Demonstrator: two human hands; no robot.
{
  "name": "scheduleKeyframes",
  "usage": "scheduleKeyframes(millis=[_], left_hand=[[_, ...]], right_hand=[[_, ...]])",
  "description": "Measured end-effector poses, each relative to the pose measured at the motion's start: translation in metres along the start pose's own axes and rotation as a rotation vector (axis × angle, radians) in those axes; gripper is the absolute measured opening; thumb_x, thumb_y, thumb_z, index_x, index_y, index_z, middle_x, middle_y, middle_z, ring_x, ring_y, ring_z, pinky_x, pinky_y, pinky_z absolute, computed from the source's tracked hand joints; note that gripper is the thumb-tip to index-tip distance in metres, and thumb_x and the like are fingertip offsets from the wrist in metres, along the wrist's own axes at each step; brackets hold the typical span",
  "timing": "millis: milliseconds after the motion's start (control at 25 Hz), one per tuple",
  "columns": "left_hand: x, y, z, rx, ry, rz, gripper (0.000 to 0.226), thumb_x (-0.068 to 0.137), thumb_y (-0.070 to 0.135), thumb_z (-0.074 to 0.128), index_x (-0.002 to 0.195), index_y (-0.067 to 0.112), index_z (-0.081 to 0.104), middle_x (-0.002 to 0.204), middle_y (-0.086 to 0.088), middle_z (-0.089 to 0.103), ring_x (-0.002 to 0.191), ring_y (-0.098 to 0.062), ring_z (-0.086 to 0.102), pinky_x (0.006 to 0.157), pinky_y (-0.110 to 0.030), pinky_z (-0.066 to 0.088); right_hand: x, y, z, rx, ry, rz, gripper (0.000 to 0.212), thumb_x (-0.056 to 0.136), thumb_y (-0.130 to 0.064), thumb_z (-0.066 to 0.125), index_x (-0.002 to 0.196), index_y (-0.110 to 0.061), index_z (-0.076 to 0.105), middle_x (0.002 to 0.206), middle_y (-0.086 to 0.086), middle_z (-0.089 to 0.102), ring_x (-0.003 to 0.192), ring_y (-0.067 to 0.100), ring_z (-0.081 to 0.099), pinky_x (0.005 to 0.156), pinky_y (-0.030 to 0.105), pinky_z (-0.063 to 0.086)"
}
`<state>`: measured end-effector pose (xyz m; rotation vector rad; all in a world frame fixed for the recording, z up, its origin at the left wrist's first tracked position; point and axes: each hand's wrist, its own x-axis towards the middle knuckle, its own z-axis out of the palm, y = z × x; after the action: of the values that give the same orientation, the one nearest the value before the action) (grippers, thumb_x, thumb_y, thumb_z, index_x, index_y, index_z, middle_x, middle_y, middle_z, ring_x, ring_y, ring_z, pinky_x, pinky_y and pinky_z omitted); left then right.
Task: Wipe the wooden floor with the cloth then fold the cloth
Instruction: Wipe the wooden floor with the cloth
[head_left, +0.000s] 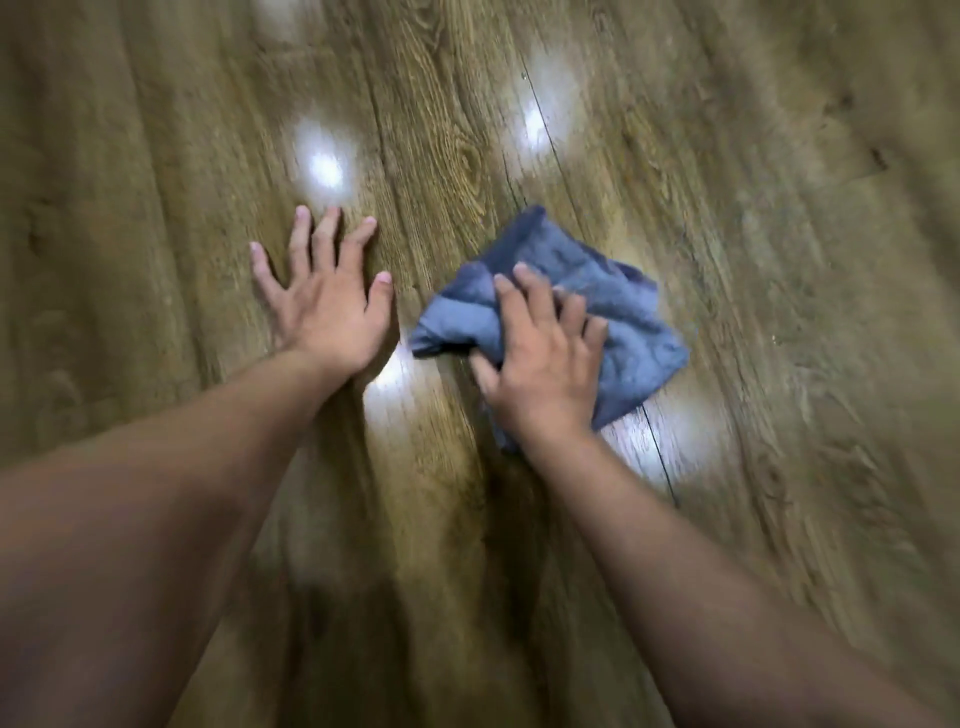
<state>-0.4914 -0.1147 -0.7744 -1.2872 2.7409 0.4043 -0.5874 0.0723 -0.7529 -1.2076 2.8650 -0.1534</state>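
Observation:
A crumpled blue-grey cloth (628, 322) lies bunched on the wooden floor (753, 234), right of centre. My right hand (540, 364) presses down on the cloth's near left part, fingers spread over the fabric and the thumb hooked at its left edge. My left hand (324, 301) lies flat on the bare boards to the left of the cloth, fingers spread, holding nothing. A gap of floor separates the left hand from the cloth. The frame is blurred by motion.
Brown wood-grain planks fill the whole view, with dark seams running from top to bottom. Bright light reflections (324, 166) shine on the boards beyond and between the hands. No other objects show.

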Motion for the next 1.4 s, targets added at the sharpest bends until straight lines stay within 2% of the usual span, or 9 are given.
scheduleKeyframes(millis=[280, 440, 640, 760, 960, 1200, 1280, 1360, 1400], left_hand=[[-0.062, 0.019, -0.014, -0.043, -0.403, 0.074, 0.069, 0.097, 0.070, 0.026, 0.156, 0.051, -0.003, 0.166, 0.007, -0.028, 0.149, -0.018, -0.033, 0.103, -0.072, -0.025], [-0.096, 0.020, -0.001, -0.057, -0.542, 0.080, 0.067, 0.098, 0.071, 0.018, 0.154, 0.053, -0.014, 0.157, 0.013, -0.042, 0.143, -0.015, -0.043, 0.109, -0.066, -0.026], [-0.088, 0.019, -0.003, 0.028, -0.643, 0.105, 0.087, 0.085, 0.088, 0.025, 0.132, 0.058, -0.042, 0.124, 0.017, -0.067, 0.125, -0.017, -0.059, 0.102, -0.066, -0.031], [-0.088, 0.020, -0.006, 0.048, -0.655, 0.111, 0.094, 0.084, 0.087, 0.032, 0.133, 0.057, -0.043, 0.119, 0.017, -0.069, 0.124, -0.018, -0.059, 0.103, -0.068, -0.028], [-0.091, 0.025, -0.012, 0.037, -0.664, 0.100, 0.094, 0.086, 0.084, 0.033, 0.142, 0.054, -0.036, 0.126, 0.013, -0.066, 0.132, -0.020, -0.055, 0.104, -0.068, -0.027], [-0.091, 0.028, -0.010, 0.075, -0.647, 0.067, 0.093, 0.087, 0.083, 0.034, 0.149, 0.051, -0.028, 0.144, 0.009, -0.056, 0.140, -0.022, -0.048, 0.106, -0.070, -0.024], [-0.090, 0.037, -0.008, 0.072, -0.462, 0.029, 0.085, 0.089, 0.073, 0.039, 0.158, 0.039, 0.002, 0.167, -0.002, -0.022, 0.152, -0.028, -0.023, 0.108, -0.075, -0.018], [-0.087, 0.063, -0.005, 0.034, -0.219, 0.139, 0.070, 0.087, 0.058, 0.046, 0.147, 0.025, 0.031, 0.163, -0.010, 0.014, 0.152, -0.031, 0.005, 0.111, -0.078, -0.009], [-0.086, 0.082, -0.002, 0.041, -0.172, 0.261, 0.067, 0.087, 0.054, 0.051, 0.145, 0.025, 0.034, 0.162, -0.010, 0.017, 0.152, -0.030, 0.007, 0.112, -0.076, -0.007]], right_hand=[[-0.185, -0.063, -0.006, -0.025, -0.133, -0.067, 0.083, 0.066, -0.060, 0.068, 0.141, -0.028, 0.052, 0.152, -0.003, 0.047, 0.128, 0.029, 0.045, 0.097, 0.043, 0.030], [-0.187, -0.009, -0.009, -0.005, -0.103, -0.214, 0.078, 0.070, -0.059, 0.066, 0.140, -0.026, 0.054, 0.150, -0.001, 0.049, 0.124, 0.031, 0.048, 0.097, 0.045, 0.033], [-0.136, 0.105, -0.017, -0.077, -0.041, 0.116, 0.075, 0.071, -0.056, 0.051, 0.140, -0.025, 0.050, 0.150, 0.000, 0.046, 0.124, 0.033, 0.045, 0.094, 0.050, 0.035], [-0.081, 0.173, -0.022, -0.078, -0.041, 0.374, 0.069, 0.078, -0.054, 0.048, 0.140, -0.024, 0.043, 0.151, 0.003, 0.040, 0.128, 0.039, 0.040, 0.099, 0.057, 0.031], [-0.056, 0.171, -0.023, -0.054, 0.032, 0.579, 0.060, 0.080, -0.046, 0.055, 0.135, -0.022, 0.046, 0.146, 0.006, 0.042, 0.123, 0.041, 0.041, 0.096, 0.054, 0.030], [-0.149, 0.061, -0.018, 0.038, -0.048, 0.334, 0.080, 0.066, -0.046, 0.073, 0.141, -0.027, 0.050, 0.149, 0.001, 0.046, 0.126, 0.032, 0.042, 0.095, 0.048, 0.033], [-0.190, 0.031, -0.017, 0.033, -0.102, 0.225, 0.085, 0.065, -0.053, 0.070, 0.143, -0.029, 0.046, 0.151, 0.000, 0.045, 0.131, 0.030, 0.040, 0.098, 0.047, 0.031], [-0.206, 0.038, -0.018, 0.022, -0.145, 0.078, 0.084, 0.067, -0.060, 0.061, 0.144, -0.030, 0.045, 0.152, 0.000, 0.045, 0.131, 0.027, 0.041, 0.097, 0.044, 0.030], [-0.206, 0.056, -0.018, 0.019, -0.151, 0.024, 0.084, 0.066, -0.061, 0.059, 0.143, -0.030, 0.047, 0.152, -0.001, 0.045, 0.130, 0.027, 0.043, 0.095, 0.045, 0.032]])
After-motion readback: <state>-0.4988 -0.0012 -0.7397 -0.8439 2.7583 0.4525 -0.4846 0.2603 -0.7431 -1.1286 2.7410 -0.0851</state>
